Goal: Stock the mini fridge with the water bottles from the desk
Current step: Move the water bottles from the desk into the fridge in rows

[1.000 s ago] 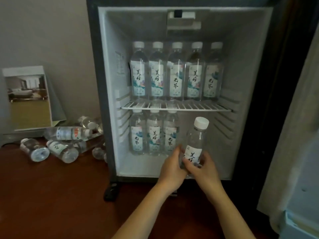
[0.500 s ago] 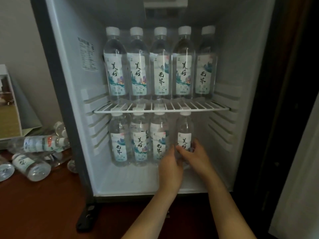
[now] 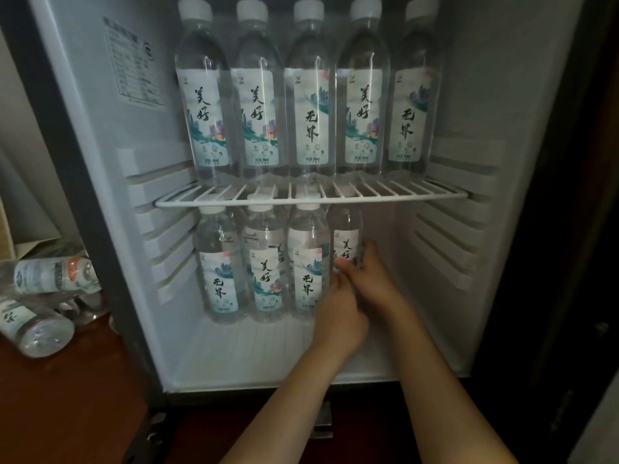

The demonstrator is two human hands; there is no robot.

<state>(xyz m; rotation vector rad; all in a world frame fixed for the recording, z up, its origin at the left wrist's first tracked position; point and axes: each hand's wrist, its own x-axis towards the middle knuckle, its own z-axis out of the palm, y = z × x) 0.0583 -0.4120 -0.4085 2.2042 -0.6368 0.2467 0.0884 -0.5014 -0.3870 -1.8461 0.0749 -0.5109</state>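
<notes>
Mini fridge (image 3: 475,95) interior, lower centre of frame: your left hand (image 3: 338,316) and right hand (image 3: 376,284) both wrap the fourth lower-row bottle (image 3: 346,234), upright beneath the wire shelf (image 3: 311,196); next, probably release it, then fetch spare bottles (image 3: 37,329) from the worktop (image 3: 50,413), lower left.

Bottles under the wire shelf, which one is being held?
The rightmost bottle, fourth in the row: the right hand grips it, the left hand sits at its base. The other three, to its left, are not held.
</notes>
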